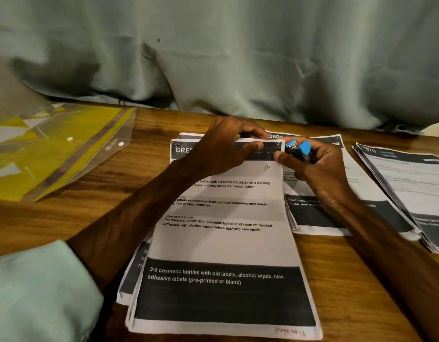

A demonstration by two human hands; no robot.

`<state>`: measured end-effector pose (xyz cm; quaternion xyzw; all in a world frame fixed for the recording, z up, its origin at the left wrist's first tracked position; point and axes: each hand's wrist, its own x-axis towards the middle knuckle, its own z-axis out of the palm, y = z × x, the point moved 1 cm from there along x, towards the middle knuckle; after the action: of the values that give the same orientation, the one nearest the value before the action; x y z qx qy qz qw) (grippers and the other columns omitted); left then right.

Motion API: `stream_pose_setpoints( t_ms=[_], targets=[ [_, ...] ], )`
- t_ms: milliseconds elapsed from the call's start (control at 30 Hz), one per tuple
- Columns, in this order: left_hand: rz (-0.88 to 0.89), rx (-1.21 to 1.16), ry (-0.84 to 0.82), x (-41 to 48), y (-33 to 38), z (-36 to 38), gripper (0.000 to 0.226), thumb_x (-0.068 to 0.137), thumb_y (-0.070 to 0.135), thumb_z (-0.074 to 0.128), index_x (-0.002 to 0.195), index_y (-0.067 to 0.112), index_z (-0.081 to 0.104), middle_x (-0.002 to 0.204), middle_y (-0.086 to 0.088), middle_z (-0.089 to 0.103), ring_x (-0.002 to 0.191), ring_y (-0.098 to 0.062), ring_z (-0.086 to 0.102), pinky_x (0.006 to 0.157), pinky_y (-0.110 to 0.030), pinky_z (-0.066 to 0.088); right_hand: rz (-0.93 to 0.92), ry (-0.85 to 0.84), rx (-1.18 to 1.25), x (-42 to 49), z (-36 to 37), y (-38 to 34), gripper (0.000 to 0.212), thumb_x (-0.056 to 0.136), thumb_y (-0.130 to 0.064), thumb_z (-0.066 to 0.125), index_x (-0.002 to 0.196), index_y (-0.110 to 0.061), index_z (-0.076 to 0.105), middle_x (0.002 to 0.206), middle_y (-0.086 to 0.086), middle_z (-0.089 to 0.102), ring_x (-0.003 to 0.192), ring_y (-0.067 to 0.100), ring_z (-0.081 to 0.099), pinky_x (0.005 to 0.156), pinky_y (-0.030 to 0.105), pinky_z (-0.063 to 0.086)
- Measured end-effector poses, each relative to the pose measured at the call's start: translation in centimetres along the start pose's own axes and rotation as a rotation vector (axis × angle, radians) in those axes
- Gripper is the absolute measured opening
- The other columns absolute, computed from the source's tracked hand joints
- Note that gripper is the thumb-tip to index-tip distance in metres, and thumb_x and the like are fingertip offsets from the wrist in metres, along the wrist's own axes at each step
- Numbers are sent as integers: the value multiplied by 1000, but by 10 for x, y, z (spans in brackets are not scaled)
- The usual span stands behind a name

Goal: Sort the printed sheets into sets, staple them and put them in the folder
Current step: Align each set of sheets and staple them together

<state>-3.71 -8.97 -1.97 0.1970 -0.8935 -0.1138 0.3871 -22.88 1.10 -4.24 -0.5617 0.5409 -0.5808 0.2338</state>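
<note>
Head view: wood table (144,134) carries the yellow folder (53,149) at its far-left corner, other stacks (410,183) twd the right edge, & the current set of sheets (220,243) mid-table, reaching the near edge. Left hand (220,149) pinches the set's top edge; right hand (314,166) is curled round the blue stapler (298,149) at the top-right corner. Imo square the edges first, then get the stapler mouth fully over every sheet; bare wood btwn set & folder leaves room to slide left, right side is crowded.
</note>
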Motion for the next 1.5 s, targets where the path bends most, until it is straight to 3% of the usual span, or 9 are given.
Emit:
stream_pose_setpoints(
  t_ms=[167, 300, 400, 567, 667, 800, 967, 1133, 1500],
  targets=[
    [35, 38, 23, -1, -1, 2, 24, 90, 22, 72, 112, 12, 78, 108, 1, 77, 93, -6, 68, 78, -5, 45, 19, 13, -3, 1, 1, 3, 20, 79, -25, 80, 96, -31, 71, 86, -16, 77, 84, 10, 74, 67, 18, 57],
    [23, 25, 37, -2, -1, 1, 20, 90, 20, 72, 108, 14, 78, 105, 3, 77, 90, -8, 69, 78, -19, 52, 12, -48, 4, 1, -1, -1, 15, 89, -24, 73, 102, -30, 69, 81, -17, 73, 75, -2, 69, 59, 10, 50],
    [-33, -16, 44, -2, -1, -2, 18, 90, 20, 72, 106, 17, 78, 103, 6, 77, 89, -8, 69, 78, -24, 54, 58, -126, 43, 1, -5, -2, 15, 99, -22, 60, 112, -21, 68, 68, -18, 67, 59, -4, 60, 51, 10, 42],
    [-51, -35, 37, -2, 1, -4, 19, 89, 22, 72, 106, 17, 78, 103, 6, 77, 90, -8, 70, 77, -25, 54, 116, -198, 90, 4, -6, -1, 25, 103, -14, 50, 125, -10, 63, 64, -17, 65, 54, -4, 58, 52, 9, 42],
    [-60, -41, 42, -2, 2, -5, 19, 90, 22, 72, 106, 16, 78, 102, 6, 77, 89, -7, 69, 75, -20, 54, 76, -225, 44, 1, -6, -4, 28, 101, -19, 54, 128, -18, 63, 74, -23, 70, 65, -8, 64, 55, 6, 44],
    [-69, -39, 65, -1, 1, -6, 18, 91, 19, 73, 107, 16, 78, 101, 5, 77, 89, -7, 69, 74, -14, 51, 19, -237, -7, -1, -7, -10, 36, 86, -37, 65, 122, -35, 64, 109, -21, 74, 103, 2, 69, 74, 16, 55],
    [-3, -13, 40, -2, 3, -4, 18, 92, 18, 73, 108, 13, 78, 104, 2, 78, 90, -12, 71, 78, -30, 56, -22, -260, 34, -1, -4, -12, 48, 80, -25, 74, 126, -16, 65, 110, -12, 76, 101, 10, 72, 72, 17, 55],
    [19, 0, 56, -2, 1, -2, 19, 91, 20, 72, 109, 14, 77, 105, 1, 78, 89, -14, 72, 77, -38, 57, -46, -271, -34, 1, -6, -12, 41, 82, -20, 76, 122, -17, 67, 108, -14, 76, 100, 9, 72, 77, 17, 56],
    [40, 13, 52, 0, 1, -1, 22, 91, 23, 71, 110, 13, 77, 107, 3, 77, 93, -11, 70, 82, -33, 56, -141, -279, -108, -1, -3, -18, 31, 83, -26, 70, 113, -32, 69, 101, -34, 71, 99, -4, 68, 73, 10, 53]
  ],
)
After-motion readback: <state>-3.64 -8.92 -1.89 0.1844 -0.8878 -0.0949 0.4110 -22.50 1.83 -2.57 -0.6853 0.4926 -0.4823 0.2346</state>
